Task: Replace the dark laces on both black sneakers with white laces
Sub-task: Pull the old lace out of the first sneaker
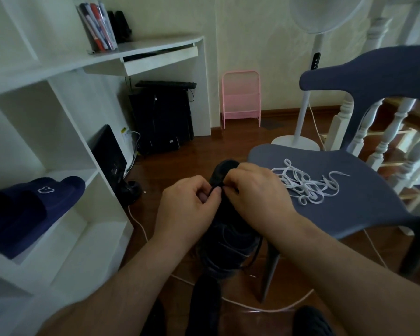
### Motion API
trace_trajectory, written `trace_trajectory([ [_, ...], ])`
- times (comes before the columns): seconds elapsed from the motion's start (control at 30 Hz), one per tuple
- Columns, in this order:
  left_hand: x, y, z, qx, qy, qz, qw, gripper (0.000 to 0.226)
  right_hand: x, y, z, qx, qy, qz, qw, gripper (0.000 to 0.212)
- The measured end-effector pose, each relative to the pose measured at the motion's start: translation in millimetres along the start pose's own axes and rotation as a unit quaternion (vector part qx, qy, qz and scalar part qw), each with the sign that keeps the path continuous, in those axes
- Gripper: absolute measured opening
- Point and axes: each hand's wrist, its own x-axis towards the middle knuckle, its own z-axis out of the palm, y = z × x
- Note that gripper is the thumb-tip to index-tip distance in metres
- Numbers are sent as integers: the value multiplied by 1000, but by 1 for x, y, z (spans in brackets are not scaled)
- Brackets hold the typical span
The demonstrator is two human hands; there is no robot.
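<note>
A black sneaker (228, 238) sits in front of me, toe pointing away, between my two hands. My left hand (187, 209) pinches the dark lace (216, 187) near the toe end of the lacing. My right hand (255, 190) pinches the same lace from the other side, fingertips almost touching the left ones. Loose dark lace trails down the sneaker's right side (257, 253). A tangle of white laces (303, 183) lies on the seat of a blue-grey chair (349, 214) to my right. A second black sneaker (313, 321) shows partly at the bottom right.
White shelving (66, 180) stands at my left with dark blue slippers (34, 209) on a shelf. A white cable (264, 309) runs over the wooden floor. A fan stand (298, 141), a pink rack (241, 98) and a white railing (393, 132) are behind.
</note>
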Motion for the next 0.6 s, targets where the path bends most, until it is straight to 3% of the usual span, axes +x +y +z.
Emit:
trace_trajectory([
  [0.1,3,-4,-1,15,-14,-1,1000,26,-2,-3,2,31,1,33,999,18],
  [0.2,8,-12,-7,39,4,-6,999,25,4,13,-7,170,16,243,955,17],
  [0.27,10,-18,-12,30,14,-9,999,23,2,26,-14,199,-5,306,931,11],
  [0.33,10,-21,-14,28,15,4,999,21,-1,26,-19,231,-60,294,925,9],
  [0.4,8,-23,-14,29,16,18,999,19,-3,18,-20,262,-97,233,931,29],
  [0.5,6,-21,-10,41,14,29,999,19,-1,8,-12,147,-95,102,979,26],
  [0.6,3,-17,-7,49,13,41,998,20,-3,3,-2,1,-73,26,997,21],
])
